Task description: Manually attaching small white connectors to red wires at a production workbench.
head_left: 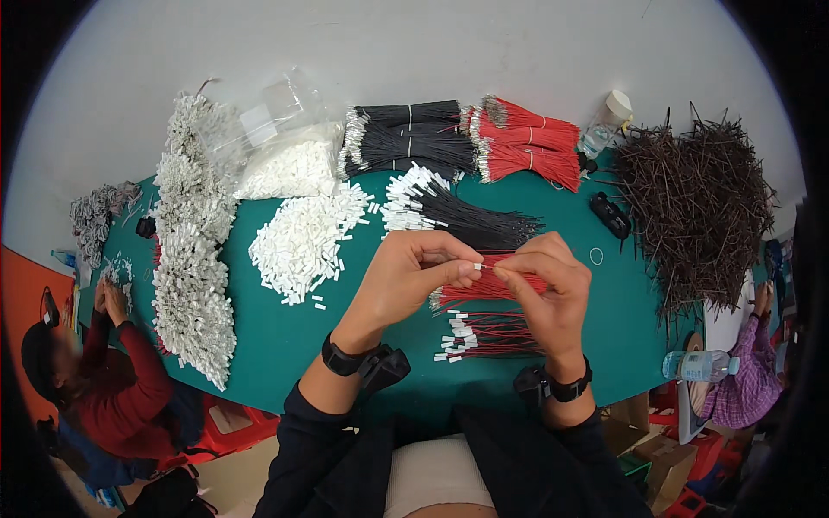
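1. White plastic sleeve [477, 267] held up between the two hands, near the middle of the green tabletop [259, 367]; it is too small here to make out its openings.
2. Left hand [395, 278]: thumb and forefinger pinched on the sleeve; right hand [554, 289]: thumb and forefinger closed on what looks like a thin red wire [490, 267], its end meeting the sleeve; I cannot tell how deep it sits.
3. Judging by that pose, the step in hand is seating the wire's end in the sleeve; the next move calls for a straight push, gripped close to the end so that the wire does not buckle.
4. Just below the hands lie red sleeved wires [499, 332], white ends to the left; more red wires [451, 298] lie partly hidden behind the fingers.
5. Beyond them, black sleeved wires [471, 217] fan out; to their left, a loose sleeve pile [298, 242] lies before a clear plastic bag [289, 168].
6. Farther off, tied black bundles [414, 142] and tied red bundles [531, 138]; at right, a dark wire heap [699, 207].
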`<state>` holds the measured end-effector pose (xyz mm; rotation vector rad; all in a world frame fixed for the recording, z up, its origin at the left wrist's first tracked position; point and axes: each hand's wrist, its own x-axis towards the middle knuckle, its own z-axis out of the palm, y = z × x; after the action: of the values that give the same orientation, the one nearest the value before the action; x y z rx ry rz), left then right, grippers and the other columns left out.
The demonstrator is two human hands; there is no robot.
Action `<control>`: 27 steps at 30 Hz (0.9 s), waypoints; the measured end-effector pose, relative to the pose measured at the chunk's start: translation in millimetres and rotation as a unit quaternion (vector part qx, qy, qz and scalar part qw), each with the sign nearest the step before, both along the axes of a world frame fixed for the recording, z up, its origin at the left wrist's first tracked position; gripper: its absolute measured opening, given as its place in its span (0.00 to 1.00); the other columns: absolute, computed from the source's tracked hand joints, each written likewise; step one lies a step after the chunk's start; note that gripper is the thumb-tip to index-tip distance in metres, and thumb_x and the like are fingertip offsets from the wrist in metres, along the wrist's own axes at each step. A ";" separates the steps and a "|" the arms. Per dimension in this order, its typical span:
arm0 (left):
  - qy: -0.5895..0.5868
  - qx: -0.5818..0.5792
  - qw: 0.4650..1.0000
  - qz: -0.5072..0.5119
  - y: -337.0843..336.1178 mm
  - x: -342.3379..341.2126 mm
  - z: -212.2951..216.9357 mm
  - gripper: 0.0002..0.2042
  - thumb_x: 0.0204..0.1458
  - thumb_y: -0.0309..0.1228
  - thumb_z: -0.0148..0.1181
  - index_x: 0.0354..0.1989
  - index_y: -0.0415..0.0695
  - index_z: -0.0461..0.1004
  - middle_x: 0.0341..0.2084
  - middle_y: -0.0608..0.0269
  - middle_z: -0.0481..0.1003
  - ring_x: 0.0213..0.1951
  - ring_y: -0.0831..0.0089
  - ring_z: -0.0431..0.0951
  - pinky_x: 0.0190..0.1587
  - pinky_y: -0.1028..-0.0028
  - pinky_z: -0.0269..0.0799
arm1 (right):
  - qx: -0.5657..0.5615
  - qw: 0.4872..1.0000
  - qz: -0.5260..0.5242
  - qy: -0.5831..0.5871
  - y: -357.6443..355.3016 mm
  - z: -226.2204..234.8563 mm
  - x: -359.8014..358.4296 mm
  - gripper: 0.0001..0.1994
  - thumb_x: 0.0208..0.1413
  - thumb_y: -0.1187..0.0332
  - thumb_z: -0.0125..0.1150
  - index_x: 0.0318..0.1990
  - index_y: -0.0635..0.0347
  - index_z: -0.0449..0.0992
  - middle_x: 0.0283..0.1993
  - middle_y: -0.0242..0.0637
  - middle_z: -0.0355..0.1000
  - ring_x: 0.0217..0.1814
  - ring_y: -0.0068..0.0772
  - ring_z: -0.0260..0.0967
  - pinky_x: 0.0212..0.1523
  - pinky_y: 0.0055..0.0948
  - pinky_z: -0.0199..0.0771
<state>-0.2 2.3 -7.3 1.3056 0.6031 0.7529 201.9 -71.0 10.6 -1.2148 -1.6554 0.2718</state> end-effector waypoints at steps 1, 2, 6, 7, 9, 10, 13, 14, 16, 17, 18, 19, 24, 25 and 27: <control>0.001 0.000 1.000 0.001 -1.1 0.0 0.4 0.08 0.59 0.21 0.64 0.44 0.33 0.81 0.34 0.57 0.84 0.37 0.75 0.84 0.43 0.77 0.80 | 0.000 1.000 0.001 0.001 0.9 -1.2 0.5 0.06 0.43 0.79 0.74 0.32 0.63 0.84 0.29 0.35 0.76 0.36 0.32 0.70 0.38 0.29 0.68; 0.011 0.012 1.000 0.007 -2.4 0.3 1.3 0.07 0.58 0.21 0.64 0.44 0.33 0.81 0.34 0.57 0.84 0.37 0.75 0.84 0.43 0.77 0.80 | -0.005 1.000 0.006 0.012 1.8 -3.2 1.5 0.06 0.44 0.79 0.73 0.31 0.63 0.83 0.30 0.36 0.76 0.35 0.33 0.72 0.38 0.30 0.69; 0.041 0.043 0.998 0.022 -4.6 2.0 3.7 0.07 0.58 0.21 0.65 0.43 0.33 0.82 0.34 0.58 0.84 0.36 0.76 0.84 0.43 0.77 0.80 | -0.010 0.999 0.024 0.022 2.5 -7.7 4.4 0.06 0.44 0.79 0.73 0.31 0.64 0.83 0.30 0.37 0.76 0.34 0.34 0.72 0.37 0.30 0.70; 0.041 0.043 0.998 0.022 -5.0 2.6 3.0 0.07 0.58 0.21 0.65 0.43 0.33 0.82 0.34 0.58 0.84 0.36 0.76 0.84 0.43 0.77 0.80 | -0.010 0.999 0.024 0.023 3.1 -9.0 4.1 0.06 0.44 0.79 0.73 0.31 0.64 0.83 0.30 0.37 0.76 0.34 0.34 0.72 0.37 0.30 0.70; 0.044 0.042 0.998 0.035 -5.8 3.8 2.5 0.07 0.58 0.22 0.65 0.42 0.33 0.82 0.34 0.58 0.84 0.37 0.76 0.84 0.43 0.77 0.80 | -0.008 0.999 0.017 0.027 4.4 -10.0 3.3 0.06 0.44 0.79 0.73 0.31 0.64 0.83 0.30 0.37 0.76 0.34 0.34 0.72 0.38 0.30 0.71; 0.044 0.043 0.998 0.035 -5.9 3.9 2.8 0.07 0.58 0.22 0.65 0.42 0.33 0.82 0.34 0.58 0.84 0.37 0.76 0.84 0.43 0.77 0.80 | -0.007 0.999 0.017 0.027 4.6 -10.4 3.2 0.06 0.44 0.79 0.73 0.31 0.64 0.83 0.30 0.37 0.76 0.34 0.34 0.72 0.38 0.30 0.71; 0.042 0.044 0.998 0.034 -5.8 4.6 1.6 0.07 0.58 0.22 0.65 0.42 0.33 0.82 0.34 0.58 0.84 0.37 0.76 0.84 0.43 0.77 0.80 | -0.009 0.999 0.012 0.031 4.7 -12.3 3.3 0.06 0.44 0.79 0.73 0.31 0.64 0.82 0.30 0.37 0.76 0.34 0.34 0.73 0.38 0.31 0.71; 0.045 0.044 0.997 0.037 -6.0 5.2 0.9 0.07 0.58 0.21 0.65 0.42 0.33 0.82 0.34 0.58 0.84 0.37 0.76 0.84 0.43 0.77 0.80 | -0.012 0.999 0.019 0.040 4.3 -12.7 3.7 0.06 0.45 0.79 0.73 0.31 0.64 0.82 0.30 0.37 0.77 0.34 0.33 0.73 0.38 0.30 0.71; 0.048 0.044 0.997 0.037 -6.4 6.4 0.5 0.07 0.58 0.21 0.65 0.42 0.33 0.82 0.34 0.58 0.84 0.37 0.76 0.84 0.43 0.77 0.80 | -0.017 0.998 0.026 0.048 3.9 -12.3 3.8 0.05 0.45 0.80 0.72 0.31 0.64 0.82 0.30 0.37 0.77 0.34 0.33 0.73 0.39 0.30 0.71; 0.048 0.047 0.997 0.041 -6.4 7.0 0.4 0.07 0.58 0.21 0.65 0.42 0.33 0.82 0.34 0.58 0.84 0.37 0.76 0.84 0.43 0.78 0.80 | -0.018 0.999 0.013 0.043 4.6 -12.2 3.5 0.05 0.45 0.80 0.72 0.31 0.64 0.82 0.29 0.37 0.77 0.34 0.33 0.73 0.39 0.30 0.71; 0.048 0.050 0.997 0.045 -6.1 8.2 0.1 0.07 0.58 0.21 0.65 0.42 0.34 0.82 0.34 0.58 0.84 0.36 0.77 0.83 0.43 0.78 0.80 | -0.018 0.999 0.001 0.038 5.4 -12.2 3.8 0.05 0.45 0.80 0.72 0.31 0.64 0.82 0.29 0.37 0.77 0.34 0.33 0.73 0.39 0.30 0.70; 0.047 0.050 0.997 0.045 -5.9 8.4 -0.8 0.07 0.58 0.21 0.65 0.42 0.34 0.82 0.34 0.58 0.84 0.36 0.77 0.83 0.43 0.78 0.80 | -0.017 0.999 0.000 0.037 5.3 -12.2 3.7 0.05 0.45 0.80 0.72 0.31 0.64 0.82 0.29 0.37 0.77 0.34 0.33 0.73 0.39 0.30 0.70; 0.052 0.053 0.996 0.044 -6.1 7.1 -2.8 0.07 0.58 0.21 0.65 0.42 0.34 0.83 0.34 0.58 0.84 0.37 0.77 0.83 0.43 0.78 0.79 | -0.041 0.996 0.028 0.069 7.2 -15.6 5.4 0.05 0.44 0.80 0.72 0.31 0.65 0.82 0.29 0.37 0.77 0.34 0.32 0.73 0.38 0.29 0.70; 0.052 0.054 0.996 0.046 -6.2 7.6 -2.5 0.07 0.58 0.21 0.65 0.42 0.34 0.83 0.34 0.58 0.84 0.37 0.77 0.83 0.43 0.78 0.79 | -0.040 0.996 0.030 0.069 7.5 -17.8 6.0 0.05 0.44 0.80 0.72 0.31 0.65 0.82 0.29 0.37 0.77 0.34 0.32 0.73 0.38 0.29 0.70; 0.064 0.060 0.995 0.042 -6.0 10.5 -2.0 0.07 0.58 0.22 0.66 0.42 0.34 0.83 0.34 0.58 0.84 0.37 0.77 0.83 0.43 0.78 0.79 | -0.040 0.996 0.011 0.075 7.0 -21.5 7.5 0.05 0.45 0.80 0.72 0.31 0.65 0.83 0.30 0.36 0.78 0.34 0.30 0.72 0.38 0.28 0.70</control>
<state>10.3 -3.6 -9.3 1.4544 0.7269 0.7881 209.4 -64.0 -10.9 -1.2061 -1.5417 0.4361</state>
